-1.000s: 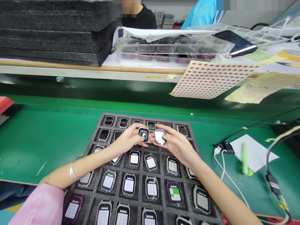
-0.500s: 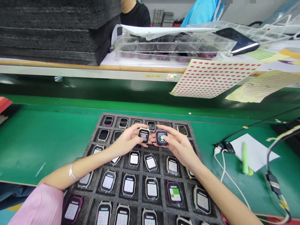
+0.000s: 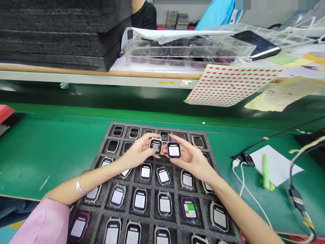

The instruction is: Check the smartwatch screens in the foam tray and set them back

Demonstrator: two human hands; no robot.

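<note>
Above a grey foam tray (image 3: 101, 217), my left hand (image 3: 142, 149) is closed on a silver-framed smartwatch body (image 3: 155, 145) without a strap. Its dark screen carries white lines of text. Beside it, my right hand (image 3: 190, 156) grips a purple smartwatch body (image 3: 174, 149), whose screen shows a white grid; the thumb rests at its lower edge. The two watches are held side by side, faces up. Below them, the tray's square pockets hold many more watch bodies, such as a silver one (image 3: 165, 203) with a white grid and a purple one (image 3: 189, 208) with green blocks.
A stack of black foam (image 3: 50, 34) stands on the shelf at upper left. Clear plastic trays (image 3: 188, 51) and a phone (image 3: 256, 44) lie beside it. Sticker sheets (image 3: 228, 84) hang over the edge. Cables (image 3: 243, 159), white paper (image 3: 276, 166) and a green marker (image 3: 265, 171) are at right.
The purple watch's screen has switched from a clock face to a white grid. My right thumb has moved off that screen to its lower edge.
</note>
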